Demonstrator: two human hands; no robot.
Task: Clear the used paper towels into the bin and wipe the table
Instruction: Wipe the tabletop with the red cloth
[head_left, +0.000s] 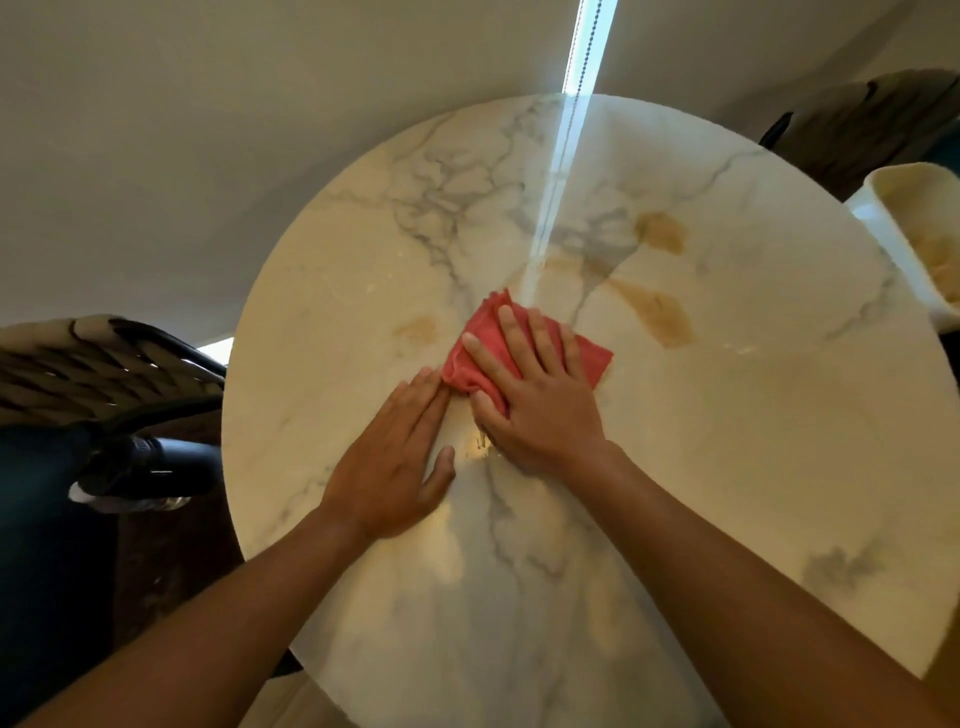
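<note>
A round white marble table (727, 467) fills the view. Near its middle lies a folded red cloth (480, 358). My right hand (540, 400) presses flat on the cloth, fingers spread over it. Flat on the bare marble lies my left hand (400, 462), fingers together, their tips touching the cloth's near left edge. A white bin (893, 208) stands off the table's right edge, with crumpled paper towels (940, 260) inside it. No paper towels are on the table.
A woven chair (93, 364) stands at the left of the table, with a dark object (150, 467) below it. A dark chair back (862, 130) shows at the far right. A wall runs close behind the table, with a bead chain (584, 47) hanging there.
</note>
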